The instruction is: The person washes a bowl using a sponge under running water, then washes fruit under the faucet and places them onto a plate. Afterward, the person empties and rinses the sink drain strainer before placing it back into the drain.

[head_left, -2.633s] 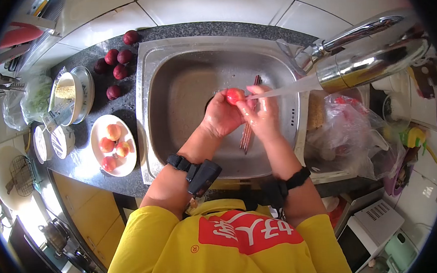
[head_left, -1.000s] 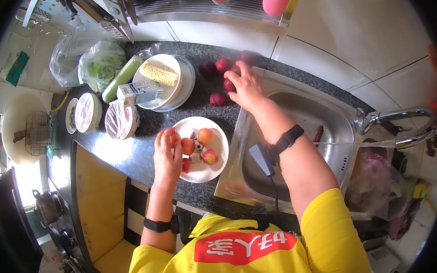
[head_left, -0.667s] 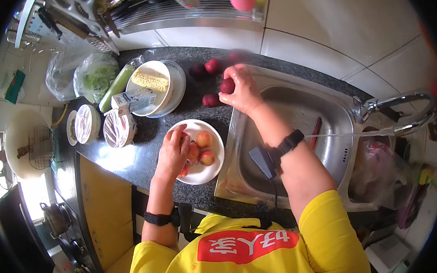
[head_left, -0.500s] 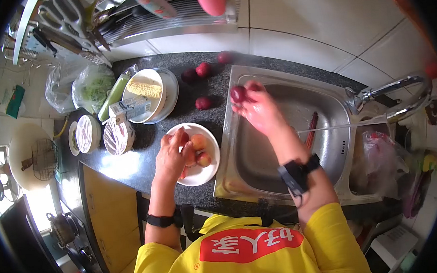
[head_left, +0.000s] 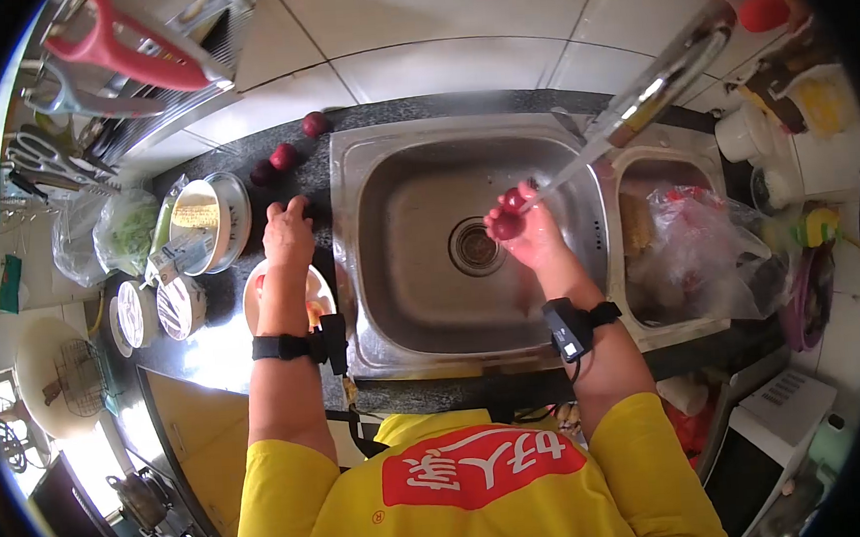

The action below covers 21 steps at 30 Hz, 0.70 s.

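Note:
Over the sink (head_left: 402,300), my right hand (head_left: 537,242) holds two dark red plums (head_left: 507,226) in its upturned, curled fingers, at the stream of water from the faucet (head_left: 669,72). My left hand (head_left: 288,240) is over the counter just beyond the white bowl (head_left: 250,297), with its fingers bent downward. What lies beneath those fingers is hidden. Orange-red fruit (head_left: 314,313) shows in the bowl, partly covered by my left forearm. Further back on the counter lie three loose plums (head_left: 283,157).
Left of my left hand stand a bowl with corn (head_left: 195,216), covered bowls (head_left: 181,308) and a bag of greens (head_left: 137,227). A plastic bag (head_left: 710,251) fills much of the small right basin. Scissors (head_left: 39,155) and knives hang at the upper left.
My left hand has left the fruit bowl for the counter behind it, where a single plum lay. My right hand has carried plums rightward to the water. The view has shifted right.

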Available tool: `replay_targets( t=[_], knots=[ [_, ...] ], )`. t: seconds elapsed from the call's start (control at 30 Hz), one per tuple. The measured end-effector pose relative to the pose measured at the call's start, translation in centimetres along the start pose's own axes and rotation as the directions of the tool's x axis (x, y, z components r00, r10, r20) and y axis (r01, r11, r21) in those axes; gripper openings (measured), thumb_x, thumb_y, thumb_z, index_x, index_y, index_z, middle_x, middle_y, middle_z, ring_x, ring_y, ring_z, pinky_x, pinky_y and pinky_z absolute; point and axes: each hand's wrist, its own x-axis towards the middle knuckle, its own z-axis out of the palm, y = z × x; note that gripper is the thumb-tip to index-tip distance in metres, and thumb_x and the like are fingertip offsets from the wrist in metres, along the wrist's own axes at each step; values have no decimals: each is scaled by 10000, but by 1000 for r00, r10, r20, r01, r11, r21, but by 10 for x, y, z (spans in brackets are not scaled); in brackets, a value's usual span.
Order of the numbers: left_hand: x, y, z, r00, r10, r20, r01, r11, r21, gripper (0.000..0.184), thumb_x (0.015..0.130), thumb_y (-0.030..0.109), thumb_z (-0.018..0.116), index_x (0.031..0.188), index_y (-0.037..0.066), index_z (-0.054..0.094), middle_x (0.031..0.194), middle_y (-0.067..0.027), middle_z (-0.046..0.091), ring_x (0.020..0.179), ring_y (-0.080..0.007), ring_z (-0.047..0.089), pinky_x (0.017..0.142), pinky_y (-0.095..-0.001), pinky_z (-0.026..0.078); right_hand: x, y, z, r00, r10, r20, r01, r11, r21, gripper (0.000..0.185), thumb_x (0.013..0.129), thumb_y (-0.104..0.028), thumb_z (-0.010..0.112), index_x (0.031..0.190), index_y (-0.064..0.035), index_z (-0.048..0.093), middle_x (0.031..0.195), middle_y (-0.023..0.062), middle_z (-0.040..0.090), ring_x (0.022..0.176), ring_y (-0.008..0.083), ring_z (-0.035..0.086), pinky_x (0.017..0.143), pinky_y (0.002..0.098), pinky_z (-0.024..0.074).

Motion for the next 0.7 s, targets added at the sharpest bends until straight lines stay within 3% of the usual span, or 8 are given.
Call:
replay_targets(
  t=[0.13, 0.23, 0.27, 0.33, 0.43, 0.53, 0.6, 0.7],
  knots=[
    [-19, 59, -1, 925, 175, -336, -200, 979, -40, 273, 763, 122, 603, 1031, 165, 569, 1039, -133, 536, 890, -325, 580, 712, -428, 497, -5, 6, 9, 994, 78, -80, -89, 987, -133, 371, 825, -482, 554, 873, -115, 557, 815, 106, 611, 748, 285, 601, 648, 388, 488],
    [-48, 128, 37, 872, 423, -247, -483, 825, -292, 324, 729, 105, 624, 1042, 174, 578, 983, -60, 582, 941, -275, 566, 722, -363, 502, -8, 15, 14, 976, 158, 152, -162, 987, 12, 399, 838, -517, 511, 892, -126, 569, 858, 89, 610, 795, 269, 600, 652, 372, 491],
    [-60, 155, 37, 921, 388, 12, -361, 868, -341, 364, 733, 155, 635, 1087, 193, 560, 1051, -47, 567, 988, -259, 543, 774, -392, 477, -7, 18, 15, 970, 170, 171, -174, 985, 8, 399, 838, -517, 511, 892, -126, 569, 858, 89, 610, 795, 269, 600, 652, 372, 491],
    [-73, 183, 51, 896, 440, 58, -430, 893, -132, 416, 734, 254, 650, 1132, 209, 538, 1113, -34, 543, 1049, -248, 504, 826, -443, 430, -9, 21, 10, 983, 57, 172, -61, 998, 17, 437, 839, -556, 476, 914, -138, 579, 902, 72, 605, 838, 254, 586, 656, 369, 487],
    [-55, 183, 34, 892, 450, 35, -440, 885, -153, 475, 724, 347, 655, 1162, 220, 524, 1149, -30, 522, 1082, -250, 475, 851, -483, 391, -4, 17, -3, 981, 52, 185, -69, 994, 84, 463, 829, -568, 481, 947, -132, 581, 944, 96, 602, 852, 253, 580, 649, 391, 501],
    [3, 138, 22, 837, 409, -363, -461, 885, -65, 475, 684, 353, 702, 1099, 167, 564, 1063, -86, 559, 959, -296, 532, 778, -440, 441, -1, 11, -18, 998, 37, 46, -40, 996, 74, 436, 829, -527, 519, 1007, -131, 566, 1015, 153, 600, 840, 301, 608, 589, 423, 531],
    [42, 93, -1, 858, 211, -468, -244, 970, -8, 457, 714, 344, 681, 1115, 166, 552, 1092, -102, 549, 1031, -313, 504, 832, -460, 424, 13, 9, -43, 982, 186, 34, -181, 976, -120, 367, 833, -484, 535, 962, -145, 592, 993, 108, 628, 901, 309, 598, 692, 427, 470],
    [73, 39, -12, 932, -73, -356, 114, 989, 95, 513, 776, 455, 593, 1232, 256, 465, 1229, -123, 445, 1158, -312, 407, 883, -549, 366, 27, 13, -70, 975, 213, -65, -223, 925, -309, 326, 812, -415, 590, 982, -137, 580, 990, 101, 630, 879, 285, 610, 662, 415, 477]
  ],
)
